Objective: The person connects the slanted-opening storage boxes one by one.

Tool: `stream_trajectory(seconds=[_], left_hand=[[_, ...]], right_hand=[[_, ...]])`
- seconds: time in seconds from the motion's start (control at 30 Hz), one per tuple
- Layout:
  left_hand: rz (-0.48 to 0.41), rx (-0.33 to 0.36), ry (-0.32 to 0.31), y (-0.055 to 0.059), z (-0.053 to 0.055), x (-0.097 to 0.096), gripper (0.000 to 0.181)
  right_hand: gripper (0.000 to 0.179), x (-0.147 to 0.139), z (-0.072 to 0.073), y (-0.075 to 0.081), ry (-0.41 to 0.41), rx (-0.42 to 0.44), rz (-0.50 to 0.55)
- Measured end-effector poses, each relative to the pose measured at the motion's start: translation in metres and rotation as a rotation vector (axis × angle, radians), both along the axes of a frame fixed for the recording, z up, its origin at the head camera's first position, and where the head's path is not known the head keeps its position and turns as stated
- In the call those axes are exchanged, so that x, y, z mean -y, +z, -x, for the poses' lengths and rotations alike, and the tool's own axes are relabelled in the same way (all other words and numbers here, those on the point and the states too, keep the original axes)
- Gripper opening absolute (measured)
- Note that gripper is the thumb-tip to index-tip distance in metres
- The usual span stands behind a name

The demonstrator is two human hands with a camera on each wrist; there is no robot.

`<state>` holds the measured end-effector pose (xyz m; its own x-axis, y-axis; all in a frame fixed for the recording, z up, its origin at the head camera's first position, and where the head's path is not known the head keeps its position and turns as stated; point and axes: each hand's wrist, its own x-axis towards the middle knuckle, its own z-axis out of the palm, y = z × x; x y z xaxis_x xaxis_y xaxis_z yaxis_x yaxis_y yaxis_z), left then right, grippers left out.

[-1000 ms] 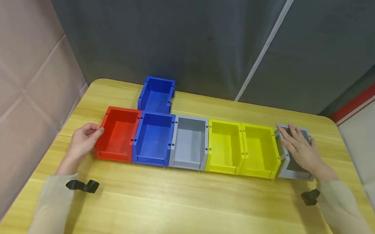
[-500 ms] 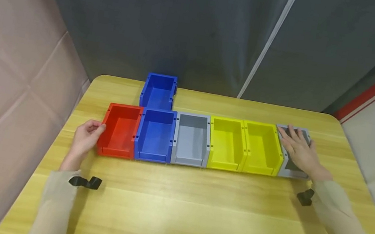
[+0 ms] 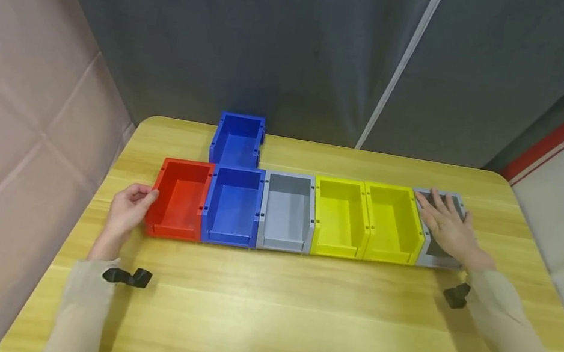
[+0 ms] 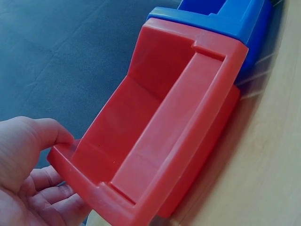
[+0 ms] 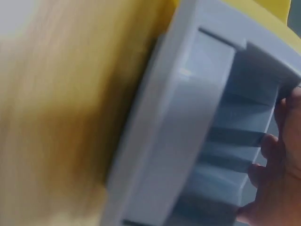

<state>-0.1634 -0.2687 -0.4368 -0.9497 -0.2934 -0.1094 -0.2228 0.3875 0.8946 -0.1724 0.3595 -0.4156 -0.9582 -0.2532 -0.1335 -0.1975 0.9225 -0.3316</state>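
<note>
- At the left of the frame the left hand (image 3: 126, 212) lies against the outer wall of the red bin (image 3: 178, 200), thumb hooked on its rim and fingers loosely curled along the side; I judge it braces that end so the row cannot slide away.
- The red bin sits left of centre and touches the blue bin (image 3: 233, 205) beside it; the wrist view shows the two walls flush.
- Above the row, toward the upper middle, a second blue bin (image 3: 237, 139) stands alone behind the first, apart from the line-up.
- In the centre a grey bin (image 3: 287, 212) and two yellow bins (image 3: 366, 219) sit wall to wall, open tops up, fronts toward the near edge of the wooden table (image 3: 260, 319).
- At the right the right hand (image 3: 448, 225) rests flat, fingers spread and straight, over the end grey bin (image 3: 434, 258); it seems to press this one against the yellow neighbour, closing the row from that end.
</note>
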Motion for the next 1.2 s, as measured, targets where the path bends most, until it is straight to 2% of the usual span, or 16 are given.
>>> stream_trajectory(seconds=[0.07, 0.13, 0.23, 0.33, 0.47, 0.57, 0.7, 0.97, 1.2], left_hand=[[0.001, -0.001, -0.005, -0.001, -0.001, 0.001, 0.027], [0.008, -0.002, -0.010, -0.001, -0.001, 0.001, 0.027], [0.016, -0.001, -0.016, -0.001, 0.000, 0.001, 0.027], [0.012, 0.002, -0.015, -0.001, 0.000, 0.000, 0.027], [0.000, 0.006, -0.007, -0.001, -0.001, -0.001, 0.026], [0.003, 0.009, -0.007, 0.000, -0.001, -0.001, 0.027], [0.014, 0.010, -0.007, 0.001, -0.002, -0.001, 0.028], [0.017, 0.007, 0.003, 0.001, -0.001, 0.000, 0.025], [0.003, 0.008, 0.006, 0.000, -0.002, 0.000, 0.024]], right_hand=[[0.055, -0.002, 0.003, 0.000, 0.022, -0.023, 0.024], [0.055, -0.003, 0.006, 0.002, 0.036, -0.086, 0.055], [0.056, 0.000, 0.012, 0.009, 0.013, -0.138, 0.125], [0.059, 0.010, 0.021, 0.020, -0.025, -0.120, 0.189], [0.059, 0.028, 0.032, 0.032, -0.029, -0.117, 0.179], [0.056, 0.041, 0.040, 0.037, 0.000, -0.162, 0.171], [0.054, 0.060, 0.052, 0.041, 0.040, -0.193, 0.211], [0.055, 0.102, 0.080, 0.047, 0.073, -0.105, 0.328], [0.052, 0.143, 0.094, 0.046, 0.130, -0.072, 0.376]])
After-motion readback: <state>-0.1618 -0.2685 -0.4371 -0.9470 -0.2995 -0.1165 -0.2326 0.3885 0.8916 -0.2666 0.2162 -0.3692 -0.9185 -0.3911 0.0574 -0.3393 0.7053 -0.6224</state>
